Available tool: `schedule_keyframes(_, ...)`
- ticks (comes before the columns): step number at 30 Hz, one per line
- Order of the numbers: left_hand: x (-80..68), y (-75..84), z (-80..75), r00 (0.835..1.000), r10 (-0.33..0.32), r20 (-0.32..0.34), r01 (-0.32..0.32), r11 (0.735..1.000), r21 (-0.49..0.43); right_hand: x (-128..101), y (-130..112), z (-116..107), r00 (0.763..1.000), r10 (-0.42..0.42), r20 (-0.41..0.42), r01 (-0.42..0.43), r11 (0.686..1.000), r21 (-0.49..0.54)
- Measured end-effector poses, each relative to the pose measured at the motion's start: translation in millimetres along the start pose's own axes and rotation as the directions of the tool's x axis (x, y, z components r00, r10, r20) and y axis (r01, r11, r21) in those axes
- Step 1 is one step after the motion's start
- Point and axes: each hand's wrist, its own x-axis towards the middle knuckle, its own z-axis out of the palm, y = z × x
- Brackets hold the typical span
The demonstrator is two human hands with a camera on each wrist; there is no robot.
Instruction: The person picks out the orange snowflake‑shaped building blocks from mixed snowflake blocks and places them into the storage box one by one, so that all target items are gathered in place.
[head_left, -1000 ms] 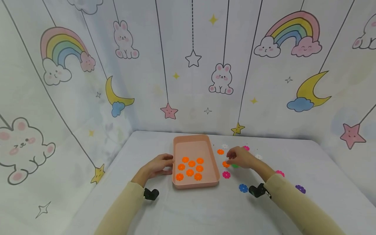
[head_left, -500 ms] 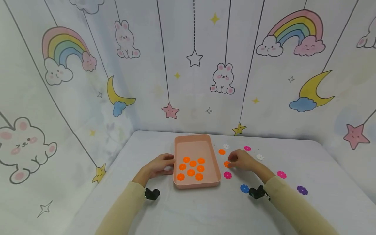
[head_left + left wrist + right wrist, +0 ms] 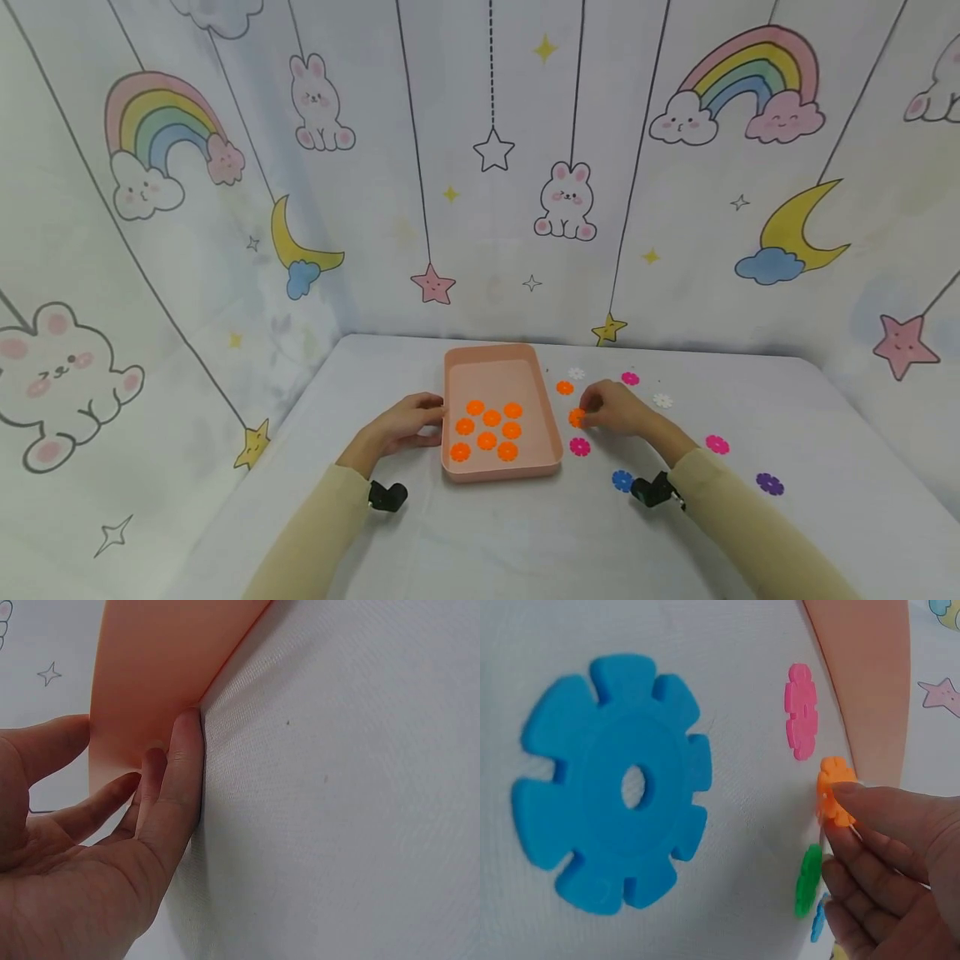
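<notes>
My right hand (image 3: 618, 408) pinches an orange notched plastic disc (image 3: 837, 780) just right of the pink tray, thumb on its near face and fingers behind. In the right wrist view, a green disc (image 3: 808, 881) lies beside those fingers, and a large-looking blue disc (image 3: 604, 780) is close to the camera. The pink tray (image 3: 491, 353) has several orange discs (image 3: 487, 441) lying flat in its near part. My left hand (image 3: 405, 423) rests against the tray's left wall (image 3: 150, 667), fingers fairly straight and thumb touching the wall's upper edge.
Right of the tray lie another orange disc (image 3: 565, 387), magenta discs (image 3: 580, 447), white discs (image 3: 662, 401) and a purple disc (image 3: 769, 484). A white cloth covers the table (image 3: 480, 542). A patterned curtain (image 3: 375, 208) rises behind.
My right hand's fingers have lowered and closed onto the orange disc, and the green disc is now hidden from the head view. The left hand and tray stay in place.
</notes>
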Motion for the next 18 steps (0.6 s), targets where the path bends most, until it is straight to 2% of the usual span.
schedule_keyframes(8, -1.0, 0.2, -0.5, 1.000, -0.002, -0.008, 0.002, 1.000, -0.005, 1, -7, -3, 0.992, -0.128, -0.021, 0.128, 0.992, -0.010)
schedule_keyframes(18, -1.8, 0.3, -0.7, 1.000, -0.002, 0.000, 0.002, 1.000, -0.017, 4, -24, -11, 0.980, -0.179, -0.086, 0.183, 0.982, 0.037)
